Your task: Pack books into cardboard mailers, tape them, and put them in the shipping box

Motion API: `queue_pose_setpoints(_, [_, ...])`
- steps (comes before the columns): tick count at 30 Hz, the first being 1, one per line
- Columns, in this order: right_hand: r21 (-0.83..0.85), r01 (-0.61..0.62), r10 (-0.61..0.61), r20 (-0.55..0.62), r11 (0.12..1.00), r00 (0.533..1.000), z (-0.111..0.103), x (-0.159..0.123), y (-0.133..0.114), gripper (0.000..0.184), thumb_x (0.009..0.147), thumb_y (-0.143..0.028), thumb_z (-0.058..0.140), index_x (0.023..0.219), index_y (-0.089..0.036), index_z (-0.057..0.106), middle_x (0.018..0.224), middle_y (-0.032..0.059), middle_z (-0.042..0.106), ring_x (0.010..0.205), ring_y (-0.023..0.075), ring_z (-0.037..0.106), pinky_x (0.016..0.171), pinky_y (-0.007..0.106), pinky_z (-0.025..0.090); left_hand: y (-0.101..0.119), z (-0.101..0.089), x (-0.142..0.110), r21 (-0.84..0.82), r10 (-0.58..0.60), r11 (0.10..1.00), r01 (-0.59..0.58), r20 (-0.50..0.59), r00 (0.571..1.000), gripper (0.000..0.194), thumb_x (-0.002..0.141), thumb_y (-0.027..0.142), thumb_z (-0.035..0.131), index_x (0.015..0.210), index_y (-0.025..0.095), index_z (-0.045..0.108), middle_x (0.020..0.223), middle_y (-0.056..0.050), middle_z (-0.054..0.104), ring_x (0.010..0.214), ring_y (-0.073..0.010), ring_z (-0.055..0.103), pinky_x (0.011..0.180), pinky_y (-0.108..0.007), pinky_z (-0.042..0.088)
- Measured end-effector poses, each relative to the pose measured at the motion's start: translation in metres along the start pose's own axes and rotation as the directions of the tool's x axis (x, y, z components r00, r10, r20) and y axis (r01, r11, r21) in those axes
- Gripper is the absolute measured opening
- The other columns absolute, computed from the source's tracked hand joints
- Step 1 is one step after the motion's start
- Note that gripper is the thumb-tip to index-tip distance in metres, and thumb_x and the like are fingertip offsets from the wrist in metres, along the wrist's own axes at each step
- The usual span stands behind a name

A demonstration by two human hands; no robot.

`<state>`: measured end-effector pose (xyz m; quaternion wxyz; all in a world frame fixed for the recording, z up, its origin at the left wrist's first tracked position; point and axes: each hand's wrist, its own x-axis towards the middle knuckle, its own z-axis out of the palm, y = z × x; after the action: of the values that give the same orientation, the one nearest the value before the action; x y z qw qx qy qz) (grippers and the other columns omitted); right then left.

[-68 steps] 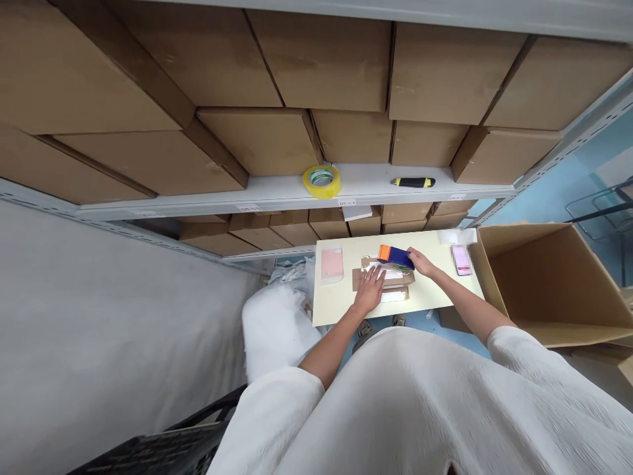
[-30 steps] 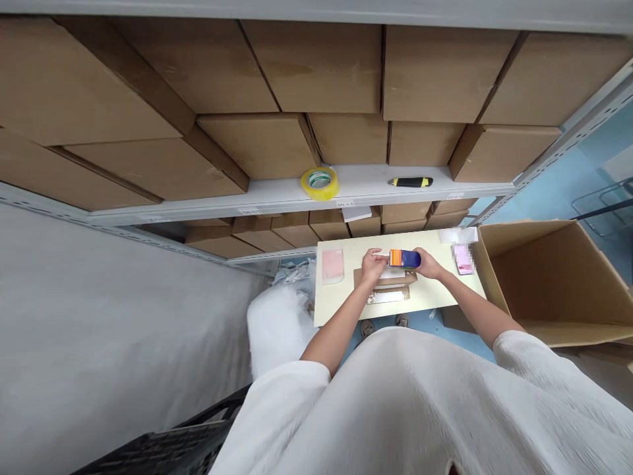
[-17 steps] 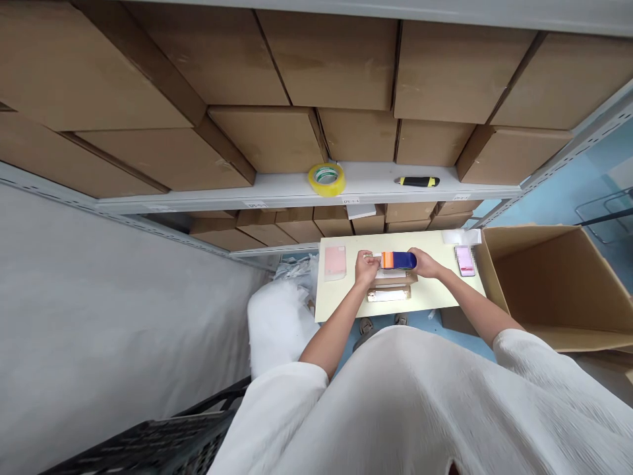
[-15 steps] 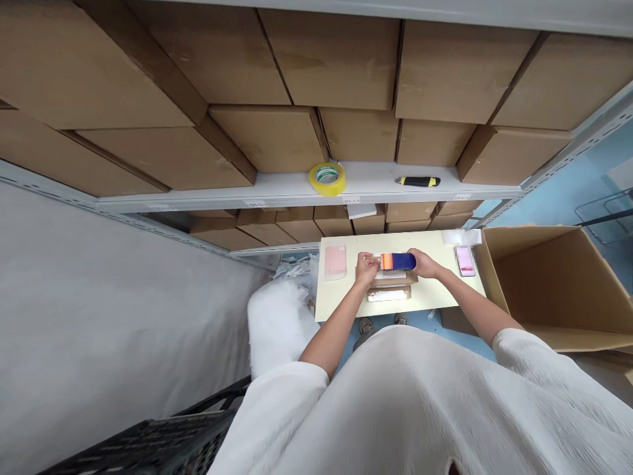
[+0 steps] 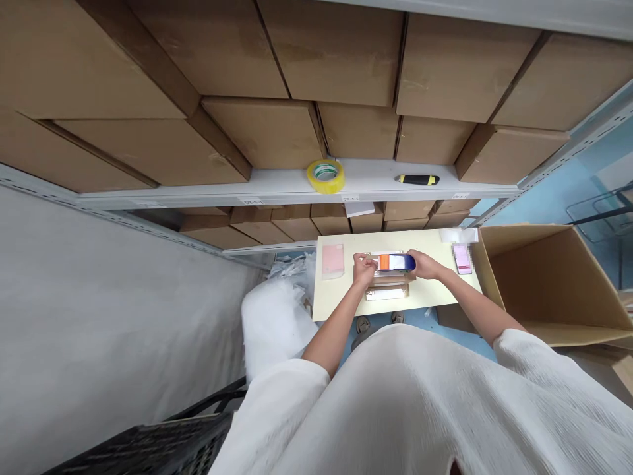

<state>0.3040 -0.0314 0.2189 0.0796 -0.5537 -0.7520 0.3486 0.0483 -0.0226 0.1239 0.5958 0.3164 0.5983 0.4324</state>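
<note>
On a small cream table [image 5: 341, 297] lies a flat brown cardboard packet [image 5: 388, 288] with white labels. My right hand [image 5: 424, 265] is closed around a blue and orange tape dispenser [image 5: 394, 262], held just over the packet's far edge. At the dispenser's orange front end my left hand [image 5: 364, 269] has its fingers curled in a pinch, seemingly on the end of the tape, which is too thin to see.
A pink card in a clear sleeve [image 5: 333, 260] lies at the table's left, a pink phone [image 5: 463, 258] at its right. A large open carton [image 5: 551, 284] stands to the right. The shelf [image 5: 277, 188] above carries a yellow tape roll [image 5: 324, 175], a yellow-black knife [image 5: 418, 179] and stacked cartons.
My left hand rose from lying flat on the packet to a pinch at the dispenser's front end. The dispenser turned level and shifted slightly left over the packet.
</note>
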Motion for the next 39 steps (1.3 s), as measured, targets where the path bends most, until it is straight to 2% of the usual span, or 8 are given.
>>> queue_pose_setpoints(5, [-0.045,0.011,-0.011,0.005,0.999,1.000,-0.002,-0.002,-0.001,0.040,0.076,-0.016,0.078,0.112,-0.020,0.063,0.114,0.0103,0.074,0.098,0.0261,0.068,0.082,0.032,0.052,0.003,-0.001,0.001,-0.034,-0.009,0.999,0.009,-0.001,1.000,0.052,0.074,-0.002,0.068,0.103,0.028,0.038,0.075,0.008,0.066,0.073,-0.0134,0.067,0.074,-0.025,0.050])
queue_pose_setpoints(10, [-0.116,-0.006,0.007,0.006,0.993,1.000,-0.011,-0.006,0.005,0.034,0.080,-0.017,0.075,0.111,-0.019,0.062,0.112,0.0117,0.074,0.097,0.0256,0.067,0.081,0.031,0.050,0.010,-0.031,0.010,0.005,-0.044,0.999,0.045,-0.111,0.993,0.052,0.074,-0.002,0.069,0.101,0.028,0.037,0.074,0.009,0.063,0.069,-0.0125,0.064,0.069,-0.022,0.048])
queue_pose_setpoints(14, [-0.162,0.020,-0.017,0.020,0.987,1.000,-0.017,-0.002,0.006,0.030,0.082,-0.017,0.073,0.108,-0.019,0.060,0.112,0.0123,0.073,0.095,0.0249,0.066,0.079,0.030,0.048,0.012,-0.052,0.017,0.005,0.011,1.000,-0.010,-0.112,0.994,0.049,0.074,0.001,0.068,0.104,0.028,0.041,0.077,0.008,0.068,0.069,-0.0118,0.065,0.071,-0.024,0.049])
queue_pose_setpoints(21, [-0.159,0.044,-0.033,0.073,0.986,0.997,-0.012,0.014,0.000,0.037,0.078,-0.015,0.074,0.112,-0.020,0.059,0.113,0.0111,0.073,0.094,0.0247,0.066,0.077,0.029,0.046,0.003,-0.072,0.015,-0.004,0.045,0.999,-0.045,-0.120,0.992,0.053,0.074,0.007,0.076,0.112,0.027,0.045,0.077,0.007,0.072,0.077,-0.0150,0.072,0.084,-0.031,0.054])
queue_pose_setpoints(30, [-0.201,0.038,-0.018,0.101,0.979,0.995,-0.014,0.021,-0.006,0.035,0.078,-0.018,0.075,0.109,-0.021,0.060,0.109,0.0091,0.073,0.092,0.0246,0.065,0.076,0.029,0.046,-0.018,-0.077,0.014,-0.068,0.095,0.992,-0.103,-0.112,0.989,0.052,0.074,0.012,0.077,0.115,0.027,0.048,0.078,0.005,0.074,0.080,-0.0171,0.074,0.090,-0.035,0.056])
queue_pose_setpoints(39, [-0.269,-0.004,0.032,0.103,0.963,0.994,-0.009,0.027,-0.018,0.033,0.080,-0.022,0.078,0.108,-0.022,0.060,0.108,0.0081,0.073,0.092,0.0243,0.066,0.073,0.029,0.045,-0.030,-0.079,0.022,-0.088,0.055,0.994,-0.066,-0.126,0.991,0.053,0.072,0.013,0.078,0.117,0.025,0.052,0.080,0.003,0.074,0.082,-0.0174,0.073,0.091,-0.035,0.055])
